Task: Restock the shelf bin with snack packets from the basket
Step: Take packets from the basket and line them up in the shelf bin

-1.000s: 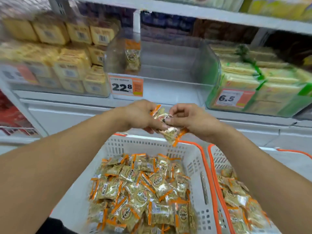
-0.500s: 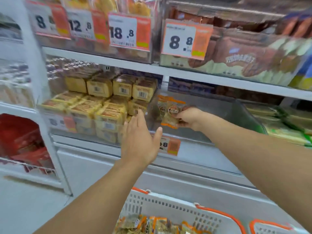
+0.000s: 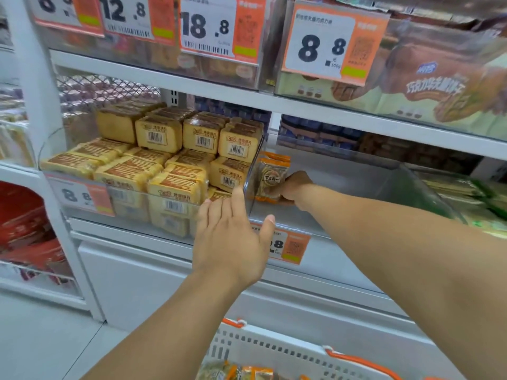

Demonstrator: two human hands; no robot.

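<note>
My right hand [image 3: 292, 187] reaches into the clear shelf bin [image 3: 406, 185] and grips gold snack packets with orange ends [image 3: 270, 176] against the bin's left wall. The rest of the bin floor looks bare. My left hand [image 3: 230, 239] hovers with straight fingers at the bin's front left corner, holding nothing. The white basket with orange handles [image 3: 274, 349] shows at the bottom edge, with a few more gold and orange packets [image 3: 247, 373] in it.
A neighbouring bin of yellow boxed cakes [image 3: 175, 160] sits to the left. Green-wrapped packs [image 3: 472, 198] fill the bin to the right. An orange price tag [image 3: 288, 246] hangs on the bin front. A shelf with price tags [image 3: 208, 26] runs overhead.
Both hands left the basket, where they held packets together. My right hand carried the packets up into the bin; my left hand let go and rose to the bin's front.
</note>
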